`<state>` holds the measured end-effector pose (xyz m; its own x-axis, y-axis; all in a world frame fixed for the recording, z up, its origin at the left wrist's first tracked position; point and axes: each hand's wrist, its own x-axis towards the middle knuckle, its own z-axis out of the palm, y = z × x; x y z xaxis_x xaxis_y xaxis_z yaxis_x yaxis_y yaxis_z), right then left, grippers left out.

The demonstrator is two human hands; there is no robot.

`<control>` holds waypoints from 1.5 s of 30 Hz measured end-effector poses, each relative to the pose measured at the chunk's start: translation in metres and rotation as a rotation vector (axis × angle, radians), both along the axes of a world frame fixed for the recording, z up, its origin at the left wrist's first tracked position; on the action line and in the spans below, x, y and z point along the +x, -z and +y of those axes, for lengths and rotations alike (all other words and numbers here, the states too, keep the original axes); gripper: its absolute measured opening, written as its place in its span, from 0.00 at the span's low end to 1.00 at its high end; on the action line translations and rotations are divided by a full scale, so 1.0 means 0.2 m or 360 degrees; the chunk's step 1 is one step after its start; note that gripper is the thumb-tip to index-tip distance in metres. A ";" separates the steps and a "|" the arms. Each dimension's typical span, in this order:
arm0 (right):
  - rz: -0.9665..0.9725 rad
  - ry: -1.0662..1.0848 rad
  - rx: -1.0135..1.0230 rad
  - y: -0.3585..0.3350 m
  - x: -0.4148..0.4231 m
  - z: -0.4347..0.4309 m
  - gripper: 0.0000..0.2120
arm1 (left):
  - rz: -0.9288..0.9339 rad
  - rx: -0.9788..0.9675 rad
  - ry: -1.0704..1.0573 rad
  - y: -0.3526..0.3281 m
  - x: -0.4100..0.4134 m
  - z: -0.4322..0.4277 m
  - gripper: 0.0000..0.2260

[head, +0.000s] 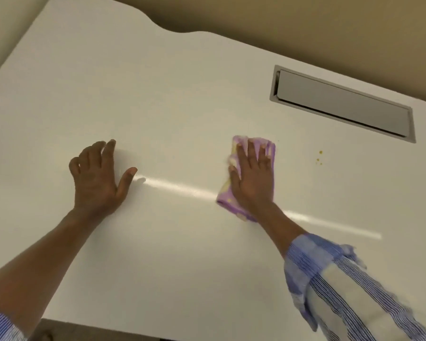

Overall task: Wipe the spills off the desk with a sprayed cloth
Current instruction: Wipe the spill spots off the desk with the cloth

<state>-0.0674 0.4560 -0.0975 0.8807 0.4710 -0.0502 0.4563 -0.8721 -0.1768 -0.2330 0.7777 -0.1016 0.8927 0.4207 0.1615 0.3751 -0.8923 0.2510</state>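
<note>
Head cam: right hand (252,173) is pressed flat, fingers spread, on the purple cloth (225,195), mid-desk (182,254) toward the right edge. Left hand (96,178) is open and holding nothing, just braced on the surface. Prob partway thru imo, since a few yellow specks (319,158) sit just beside the cloth on its right, unwiped. Grey cable flap (342,104) near the back right corner (don't snag it). Otherwise tons of open room w/ nothing else around.
</note>
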 end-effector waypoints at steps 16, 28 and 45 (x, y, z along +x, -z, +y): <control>-0.0004 0.0001 -0.0001 0.02 -0.20 -0.67 0.30 | 0.0341 -0.0088 0.0549 0.03 -0.38 -1.11 0.36; 0.0026 -0.0431 0.0052 0.07 -0.55 -0.99 0.29 | 0.0322 -0.0067 0.0486 0.02 -0.38 -1.13 0.35; -0.0022 -0.0285 -0.0032 0.04 0.03 -0.86 0.29 | 0.0242 -0.0072 0.0488 0.07 -0.39 -1.13 0.35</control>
<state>-0.0608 0.2834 -0.1049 0.7833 0.6196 -0.0494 0.6071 -0.7798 -0.1528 -0.3101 0.5520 -0.1154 0.9911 0.1330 0.0041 0.1276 -0.9587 0.2544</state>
